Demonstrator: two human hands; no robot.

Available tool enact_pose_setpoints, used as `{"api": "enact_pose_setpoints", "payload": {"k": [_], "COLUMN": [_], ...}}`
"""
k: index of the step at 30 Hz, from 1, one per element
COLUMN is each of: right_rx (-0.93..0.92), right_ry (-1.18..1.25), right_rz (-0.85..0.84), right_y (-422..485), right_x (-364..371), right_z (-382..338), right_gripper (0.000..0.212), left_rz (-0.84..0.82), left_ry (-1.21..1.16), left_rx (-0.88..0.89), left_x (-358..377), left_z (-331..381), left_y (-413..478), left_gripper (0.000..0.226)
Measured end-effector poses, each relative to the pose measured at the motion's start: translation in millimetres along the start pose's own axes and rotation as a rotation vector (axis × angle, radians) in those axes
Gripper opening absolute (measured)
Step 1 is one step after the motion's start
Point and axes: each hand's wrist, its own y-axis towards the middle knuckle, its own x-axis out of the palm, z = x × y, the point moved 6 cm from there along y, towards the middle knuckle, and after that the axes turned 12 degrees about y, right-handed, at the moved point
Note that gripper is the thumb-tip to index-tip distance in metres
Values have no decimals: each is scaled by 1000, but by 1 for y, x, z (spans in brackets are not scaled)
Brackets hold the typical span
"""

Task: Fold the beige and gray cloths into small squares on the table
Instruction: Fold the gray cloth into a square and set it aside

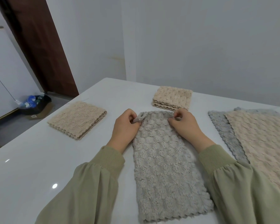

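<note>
A gray fluffy cloth (162, 160), folded into a long strip, lies lengthwise on the white table (39, 167) in front of me. My left hand (125, 126) pinches its far left corner, and my right hand (183, 125) pinches its far right corner. The far edge is lifted slightly off the table. A folded beige cloth (77, 120) lies to the left. Another folded beige cloth (172, 97), smaller and thicker, lies beyond the gray strip.
At the right, an unfolded beige cloth (262, 143) lies on top of a gray cloth (225, 131). The wall stands just behind the table. On the floor at the far left sits a cardboard box (37, 105) with plastic bags.
</note>
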Motion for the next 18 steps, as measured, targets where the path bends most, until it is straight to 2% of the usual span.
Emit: {"api": "enact_pose_setpoints", "payload": {"k": [3,6,8,10,12,15,18], "right_rx": [96,135,188,191,132,32,-1], "right_ry": [394,558,661,650,533,413,417], "right_rz": [31,36,36,34,45,125,165], "right_y": [-13,-17,-21,-27,-34,-43,-54], "right_x": [-4,-6,-3,-2,-3,-11,-16], "right_z": [-4,-2,4,4,-1,-13,-18], "right_gripper": [12,37,50,46,30,19,32], "left_rz": [-26,-48,-32,-12,5,117,179], "left_ry": [-118,-137,-160,-172,-144,-14,10], "left_rx": [-4,20,44,70,86,157,161], "left_x": [-1,-3,-6,-8,-9,-16,-25], "left_z": [0,3,7,10,13,18,23], "left_y": [-1,-5,-8,-12,-18,-30,-46], "left_gripper": [26,47,48,24,4,3,6]}}
